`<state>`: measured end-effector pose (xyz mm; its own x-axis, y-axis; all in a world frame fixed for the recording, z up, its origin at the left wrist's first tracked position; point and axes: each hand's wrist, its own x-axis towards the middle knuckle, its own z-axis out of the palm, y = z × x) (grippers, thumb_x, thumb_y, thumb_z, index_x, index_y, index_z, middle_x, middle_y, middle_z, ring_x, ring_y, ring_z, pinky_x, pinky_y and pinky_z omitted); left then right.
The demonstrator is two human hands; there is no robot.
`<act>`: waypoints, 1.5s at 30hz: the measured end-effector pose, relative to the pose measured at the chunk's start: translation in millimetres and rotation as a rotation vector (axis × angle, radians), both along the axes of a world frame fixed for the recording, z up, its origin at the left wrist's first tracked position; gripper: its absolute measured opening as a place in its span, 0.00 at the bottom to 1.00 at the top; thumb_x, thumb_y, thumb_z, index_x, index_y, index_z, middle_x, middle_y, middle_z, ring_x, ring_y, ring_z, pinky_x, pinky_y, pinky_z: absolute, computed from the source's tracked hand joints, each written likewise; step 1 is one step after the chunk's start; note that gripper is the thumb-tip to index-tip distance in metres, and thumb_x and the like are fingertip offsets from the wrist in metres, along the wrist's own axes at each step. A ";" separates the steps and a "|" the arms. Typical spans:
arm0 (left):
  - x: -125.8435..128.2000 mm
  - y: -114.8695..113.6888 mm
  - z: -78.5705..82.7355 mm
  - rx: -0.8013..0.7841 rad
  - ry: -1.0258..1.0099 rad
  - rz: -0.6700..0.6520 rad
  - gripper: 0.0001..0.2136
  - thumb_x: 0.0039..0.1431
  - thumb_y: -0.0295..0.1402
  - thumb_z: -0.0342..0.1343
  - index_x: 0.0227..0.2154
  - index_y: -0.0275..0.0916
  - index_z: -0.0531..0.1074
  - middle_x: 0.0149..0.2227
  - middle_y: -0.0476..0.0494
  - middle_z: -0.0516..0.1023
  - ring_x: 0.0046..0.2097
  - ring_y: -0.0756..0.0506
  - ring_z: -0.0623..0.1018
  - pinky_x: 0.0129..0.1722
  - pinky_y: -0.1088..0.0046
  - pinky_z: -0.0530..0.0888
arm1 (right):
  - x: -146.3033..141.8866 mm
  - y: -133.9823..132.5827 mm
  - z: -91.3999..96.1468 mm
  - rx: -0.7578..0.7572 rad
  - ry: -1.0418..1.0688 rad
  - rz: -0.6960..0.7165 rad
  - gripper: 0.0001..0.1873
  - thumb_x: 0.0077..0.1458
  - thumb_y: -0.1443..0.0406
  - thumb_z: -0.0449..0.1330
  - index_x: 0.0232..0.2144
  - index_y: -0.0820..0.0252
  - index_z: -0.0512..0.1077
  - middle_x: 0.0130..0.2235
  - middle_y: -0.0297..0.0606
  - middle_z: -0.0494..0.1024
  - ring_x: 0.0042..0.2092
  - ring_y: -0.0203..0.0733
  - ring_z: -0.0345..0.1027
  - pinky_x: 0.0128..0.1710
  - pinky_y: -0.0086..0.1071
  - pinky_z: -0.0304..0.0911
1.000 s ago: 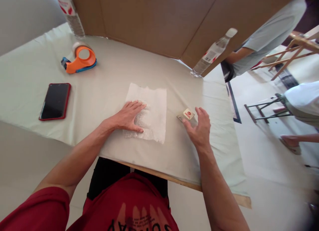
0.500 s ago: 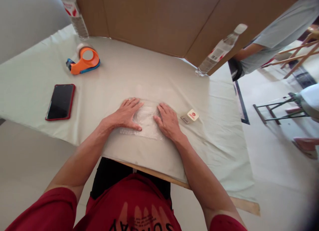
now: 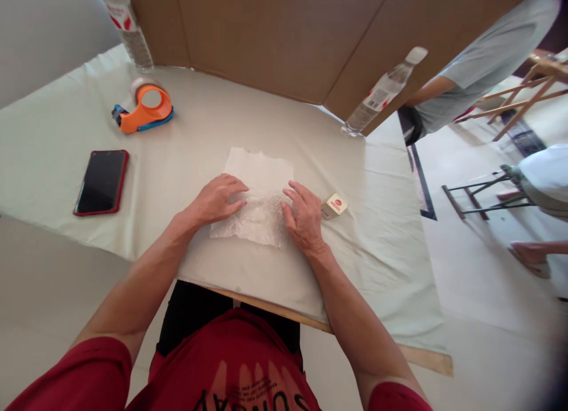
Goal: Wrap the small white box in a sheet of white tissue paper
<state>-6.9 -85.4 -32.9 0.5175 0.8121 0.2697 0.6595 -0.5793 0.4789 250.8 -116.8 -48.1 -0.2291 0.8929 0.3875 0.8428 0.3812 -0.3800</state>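
A clear sheet of bubble wrap (image 3: 252,219) lies near the table's front edge, with a whitish, more even part (image 3: 258,167) reaching beyond my fingers. At its left side my left hand (image 3: 217,201) rests open, thumb and fingers apart. My right hand (image 3: 304,216) is at the right side, fingers spread and slightly bent, with nothing gripped in it. Whether the fingertips press on the wrap or just hover is unclear. Just right of my right hand sits a small cream box (image 3: 336,204) with a red mark.
An orange tape dispenser (image 3: 146,109) and a red-edged phone (image 3: 101,182) lie on the left. Water bottles stand at the back left (image 3: 128,35) and back right (image 3: 377,97), beside a brown cardboard panel (image 3: 266,38). Another person's arm (image 3: 430,90) shows beyond the right side.
The far part of the bubble wrap has opened out away from me, showing the whitish sheet. Both hands have loosened from lying flat on it, fingers now more bent.
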 end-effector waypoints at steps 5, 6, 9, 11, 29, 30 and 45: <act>5.5 -2.2 -7.3 -0.001 0.130 -0.041 0.19 0.54 0.44 0.61 0.45 0.38 0.78 0.54 0.33 0.75 0.56 0.32 0.73 0.58 0.50 0.68 | -5.5 -0.5 -0.8 -0.179 -0.150 0.073 0.24 0.63 0.59 0.54 0.58 0.60 0.70 0.65 0.51 0.68 0.67 0.57 0.58 0.63 0.53 0.55; 6.5 -3.4 -7.5 -0.005 0.139 -0.032 0.20 0.54 0.45 0.61 0.46 0.39 0.78 0.54 0.33 0.75 0.57 0.32 0.72 0.59 0.49 0.67 | -4.6 0.1 -2.1 -0.201 -0.154 0.064 0.25 0.63 0.58 0.54 0.58 0.61 0.69 0.65 0.52 0.68 0.67 0.58 0.58 0.63 0.53 0.55; 10.1 -7.1 -7.6 -0.024 0.160 -0.011 0.25 0.50 0.48 0.64 0.49 0.40 0.76 0.57 0.33 0.72 0.59 0.30 0.69 0.60 0.47 0.64 | -1.4 0.5 -3.6 -0.171 -0.117 0.023 0.27 0.62 0.57 0.55 0.61 0.60 0.66 0.66 0.52 0.66 0.67 0.58 0.57 0.64 0.54 0.54; 12.6 -9.1 -8.8 -0.026 0.174 0.001 0.28 0.48 0.49 0.65 0.51 0.41 0.74 0.59 0.32 0.70 0.61 0.29 0.67 0.62 0.46 0.62 | -2.0 -0.6 -2.1 -0.112 -0.096 0.012 0.29 0.62 0.56 0.55 0.63 0.60 0.63 0.67 0.52 0.63 0.68 0.57 0.55 0.65 0.53 0.53; 6.7 -5.3 -12.4 -0.022 0.158 0.100 0.29 0.58 0.50 0.59 0.59 0.41 0.68 0.66 0.32 0.64 0.68 0.29 0.61 0.66 0.47 0.58 | -6.6 -3.7 -4.9 -0.201 -0.177 0.074 0.26 0.66 0.55 0.52 0.61 0.60 0.66 0.66 0.51 0.66 0.68 0.56 0.56 0.64 0.52 0.53; 6.4 -4.9 -13.8 -0.035 0.181 0.089 0.30 0.56 0.50 0.60 0.58 0.42 0.69 0.66 0.33 0.64 0.68 0.29 0.60 0.66 0.46 0.58 | -7.4 -3.7 -5.0 -0.202 -0.168 0.074 0.26 0.66 0.56 0.52 0.60 0.61 0.67 0.65 0.51 0.67 0.67 0.56 0.57 0.64 0.51 0.54; 3.3 -2.2 -10.4 -0.059 0.153 0.029 0.30 0.54 0.50 0.62 0.56 0.39 0.73 0.65 0.31 0.66 0.68 0.30 0.61 0.66 0.50 0.56 | 106.7 10.9 22.7 -0.255 0.000 -0.389 0.39 0.46 0.48 0.65 0.57 0.60 0.68 0.51 0.53 0.77 0.52 0.63 0.72 0.51 0.57 0.65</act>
<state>-3.6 -87.6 -43.3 0.5252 0.8392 0.1412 0.7433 -0.5332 0.4041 357.5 -105.9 -25.4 0.1413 0.9794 0.1445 0.9047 -0.0685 -0.4206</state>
